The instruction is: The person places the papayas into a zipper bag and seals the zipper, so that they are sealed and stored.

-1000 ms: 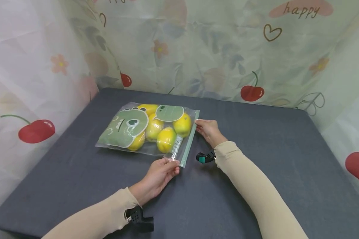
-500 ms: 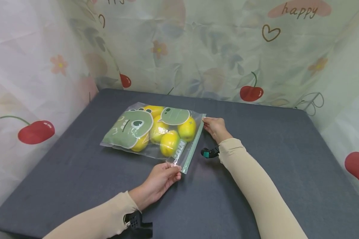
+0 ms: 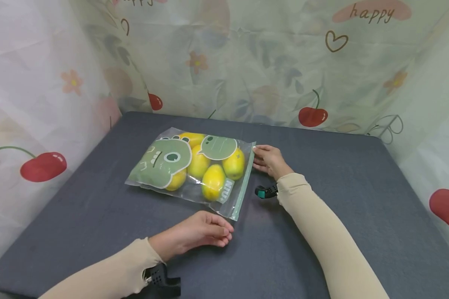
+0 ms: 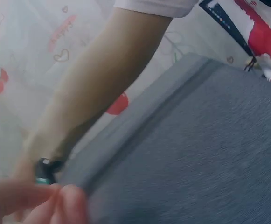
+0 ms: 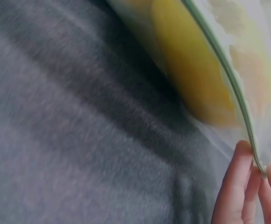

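A clear zip bag with a green cartoon dinosaur print lies in the middle of the head view, its green zip strip facing right. Several yellow-green fruits bulge inside it. My right hand pinches the far end of the strip; the right wrist view shows fingertips and thumb on either side of it. Just in front of the bag's near corner is my left hand, its fingers loosely curled and holding nothing. In the left wrist view its thumb and fingertips come together.
The dark grey table spreads around the bag. A printed curtain hangs along the back and sides. A looped grey cord shows at the far right corner.
My left hand has let go of the bag's near corner and moved toward the front. The bag has shifted slightly right and toward me, with my right hand still on the strip's far end.
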Tool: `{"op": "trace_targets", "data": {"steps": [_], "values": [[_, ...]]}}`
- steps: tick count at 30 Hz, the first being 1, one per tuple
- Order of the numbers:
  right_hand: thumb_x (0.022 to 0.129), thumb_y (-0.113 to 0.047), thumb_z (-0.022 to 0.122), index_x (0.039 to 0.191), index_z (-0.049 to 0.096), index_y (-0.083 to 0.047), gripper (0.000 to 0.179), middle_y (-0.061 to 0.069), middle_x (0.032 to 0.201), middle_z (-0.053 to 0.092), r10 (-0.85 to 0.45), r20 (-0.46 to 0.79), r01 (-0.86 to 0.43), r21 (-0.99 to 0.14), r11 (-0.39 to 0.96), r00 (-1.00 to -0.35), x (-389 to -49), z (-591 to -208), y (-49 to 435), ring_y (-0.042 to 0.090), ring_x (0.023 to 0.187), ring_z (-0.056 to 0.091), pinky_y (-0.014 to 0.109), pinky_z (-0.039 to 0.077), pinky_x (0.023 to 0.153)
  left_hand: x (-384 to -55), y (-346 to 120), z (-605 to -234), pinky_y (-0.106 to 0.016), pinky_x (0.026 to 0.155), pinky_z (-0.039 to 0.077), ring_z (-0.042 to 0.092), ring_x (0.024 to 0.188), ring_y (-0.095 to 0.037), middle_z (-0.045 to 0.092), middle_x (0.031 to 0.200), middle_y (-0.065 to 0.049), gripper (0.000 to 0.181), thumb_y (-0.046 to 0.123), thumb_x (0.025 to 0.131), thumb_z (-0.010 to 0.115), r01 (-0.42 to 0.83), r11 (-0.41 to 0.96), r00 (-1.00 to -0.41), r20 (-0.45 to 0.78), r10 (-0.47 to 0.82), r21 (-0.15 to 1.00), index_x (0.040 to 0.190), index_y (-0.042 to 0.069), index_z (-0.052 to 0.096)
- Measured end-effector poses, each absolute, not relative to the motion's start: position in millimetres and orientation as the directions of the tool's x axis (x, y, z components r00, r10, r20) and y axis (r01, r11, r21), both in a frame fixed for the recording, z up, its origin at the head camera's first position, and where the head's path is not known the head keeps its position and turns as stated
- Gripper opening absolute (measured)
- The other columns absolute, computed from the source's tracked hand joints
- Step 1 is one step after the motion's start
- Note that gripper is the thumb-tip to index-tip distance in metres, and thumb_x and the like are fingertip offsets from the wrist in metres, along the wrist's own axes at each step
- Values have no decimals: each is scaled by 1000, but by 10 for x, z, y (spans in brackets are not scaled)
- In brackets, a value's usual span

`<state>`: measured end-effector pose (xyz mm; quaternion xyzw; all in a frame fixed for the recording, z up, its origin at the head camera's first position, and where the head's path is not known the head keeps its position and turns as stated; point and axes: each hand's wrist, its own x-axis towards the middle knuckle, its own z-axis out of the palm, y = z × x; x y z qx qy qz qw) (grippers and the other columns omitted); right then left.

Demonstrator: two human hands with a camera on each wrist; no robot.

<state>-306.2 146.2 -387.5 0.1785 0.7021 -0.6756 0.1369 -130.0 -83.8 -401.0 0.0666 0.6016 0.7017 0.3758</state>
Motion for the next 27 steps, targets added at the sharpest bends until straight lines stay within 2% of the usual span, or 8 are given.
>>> {"op": "trace_targets", "data": {"steps": [2,4,8,11,15,18,21,27], "values": [[97,-21,57,139,51,-15,42,3,109,58,42,-432,433,-900,38,-901,-3051,-3868,1472,10,80,64,26,57,74,-1338,-903,-3883,-26,74,56,66,76,-10,69,84,-4,30,2,92,57,-373,85,-682,-335,650,924,113,-19,57],[98,-19,56,142,47,-17,46,6,117,58,8,-433,433,-900,56,-901,-3039,-3868,1481,12,84,63,29,57,78,-1404,-980,-3731,-30,76,57,66,78,-13,70,89,-7,31,4,92,58,-282,126,-701,-294,650,951,115,-17,58],[96,-18,58,152,30,-26,63,13,134,53,-94,-453,443,-890,110,-887,-2999,-3878,1504,18,91,64,35,57,81,-1581,-1181,-3398,-33,80,56,66,83,-16,69,99,-15,31,7,93,58,-103,178,-808,-187,559,979,118,-13,58],[95,-16,61,156,12,-34,80,19,143,44,-180,-474,455,-880,141,-862,-2956,-3881,1526,25,99,65,39,57,82,-1708,-1348,-3138,-31,80,56,67,85,-15,69,99,-12,31,9,94,59,12,226,-889,-93,448,974,118,-10,58],[93,-8,62,154,2,-41,92,20,153,29,-245,-490,471,-872,135,-837,-2902,-3885,1570,29,105,64,42,56,84,-1888,-1542,-2847,-28,79,56,67,87,-13,69,102,-6,28,14,95,59,120,313,-966,38,257,942,118,-3,62],[93,-2,60,154,1,-42,94,19,154,25,-260,-481,468,-876,115,-837,-2853,-3889,1610,25,99,65,42,56,84,-2036,-1663,-2734,-24,80,54,65,93,-14,67,111,-7,28,19,97,56,136,396,-989,101,107,908,119,4,64],[92,2,59,154,4,-41,93,21,150,31,-252,-467,459,-883,94,-848,-2795,-3895,1623,19,90,67,41,56,84,-2173,-1776,-2726,-23,82,53,61,100,-15,64,120,-8,30,20,98,53,108,451,-992,122,-3,886,124,8,63],[91,1,61,155,13,-37,88,20,149,35,-203,-430,421,-903,88,-880,-2707,-3928,1600,12,79,69,37,57,82,-2350,-1958,-2898,-36,96,49,55,117,-21,57,132,-13,39,18,98,49,23,472,-996,63,-68,881,135,7,55]]}}
